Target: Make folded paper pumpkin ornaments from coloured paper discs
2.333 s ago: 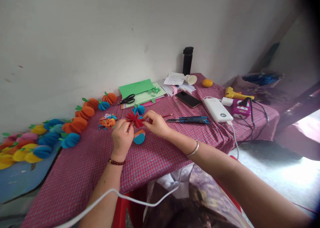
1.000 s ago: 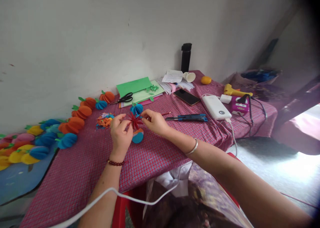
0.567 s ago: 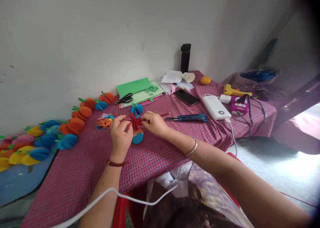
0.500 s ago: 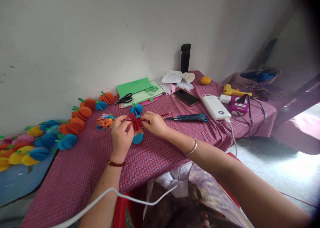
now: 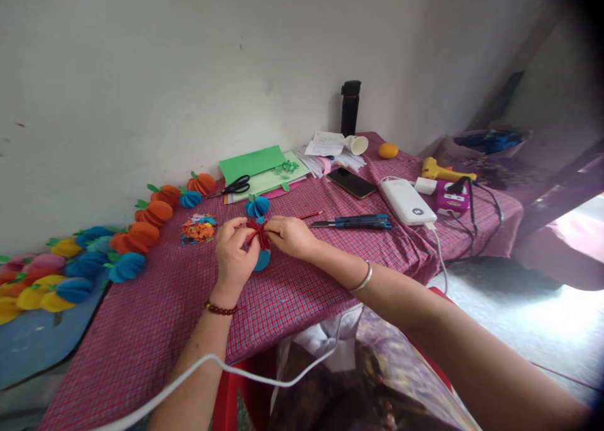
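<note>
Two hands squeeze close around the red paper

I have just one view here, the head view, so I look at it from far away. The left hand (image 5: 236,248) pinches the red folded paper (image 5: 265,241) with its thumb and finger. The right hand (image 5: 289,235) pinches it too, from the other side. So both hands are clamped on the same thing, and the red paper sits between them, in front of the person.

Half a second ago, I saw the red flaps spread out like a star, with more room between the hands. Now the hands have come together, and their fingertips almost meet. The star looks bunched up, and fingers hide much of it. To me, this means the work is at a pinching and pressing part, and the flaps need gentle fingers so they don't crumple. I can't tell which flaps are being pressed.

A round blue paper (image 5: 262,260) shows just below the red one. A blue paper pumpkin (image 5: 257,206) sits just behind. A pile of paper scraps (image 5: 199,229) is to the left of the hands. The red pencil (image 5: 312,215) and the blue cutters (image 5: 358,222) lie to the right, and neither hand is touching them.
</note>
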`<act>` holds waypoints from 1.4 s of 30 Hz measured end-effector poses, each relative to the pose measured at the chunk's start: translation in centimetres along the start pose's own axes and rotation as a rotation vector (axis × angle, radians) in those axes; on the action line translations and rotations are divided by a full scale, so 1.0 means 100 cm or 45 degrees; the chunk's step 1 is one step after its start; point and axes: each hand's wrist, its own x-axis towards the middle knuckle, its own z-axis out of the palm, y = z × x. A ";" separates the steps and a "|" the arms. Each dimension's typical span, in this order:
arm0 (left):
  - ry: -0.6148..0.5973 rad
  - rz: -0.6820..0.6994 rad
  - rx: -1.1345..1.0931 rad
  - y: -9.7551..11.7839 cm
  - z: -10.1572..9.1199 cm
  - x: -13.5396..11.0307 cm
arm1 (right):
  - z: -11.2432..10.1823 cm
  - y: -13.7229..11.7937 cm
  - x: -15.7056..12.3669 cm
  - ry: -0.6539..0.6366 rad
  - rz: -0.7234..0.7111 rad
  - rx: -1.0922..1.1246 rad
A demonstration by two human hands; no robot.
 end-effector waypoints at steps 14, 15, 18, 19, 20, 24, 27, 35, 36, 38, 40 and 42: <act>0.136 -0.132 0.026 -0.017 -0.006 0.000 | 0.001 -0.001 0.004 0.233 0.101 0.341; 0.125 -0.125 0.022 -0.016 -0.005 -0.001 | 0.001 -0.001 0.004 0.239 0.095 0.341; 0.083 -0.107 0.002 -0.010 -0.002 -0.002 | 0.002 0.000 0.003 0.219 0.079 0.334; 0.065 -0.104 -0.004 -0.008 -0.001 -0.002 | 0.002 0.000 0.003 0.207 0.074 0.326; 0.045 -0.102 -0.009 -0.006 0.000 -0.002 | 0.002 0.000 0.002 0.197 0.069 0.317; -0.005 -0.093 -0.018 -0.002 0.001 -0.002 | 0.003 0.001 0.001 0.210 0.041 0.313; 0.023 -0.072 -0.011 -0.004 0.003 -0.002 | 0.005 0.001 0.002 0.271 0.009 0.361; 0.034 -0.034 -0.019 -0.007 0.005 -0.002 | 0.005 0.001 0.004 0.302 0.033 0.415; 0.028 -0.032 -0.023 -0.006 0.005 -0.002 | 0.005 0.000 0.004 0.292 0.043 0.416; 0.019 -0.019 -0.023 -0.005 0.005 -0.002 | 0.004 -0.002 0.004 0.279 0.064 0.418; 0.011 -0.004 -0.015 -0.005 0.004 -0.002 | 0.003 -0.003 0.004 0.284 0.108 0.446; 0.011 -0.001 0.000 -0.006 0.004 -0.002 | 0.001 -0.003 0.005 0.312 0.166 0.531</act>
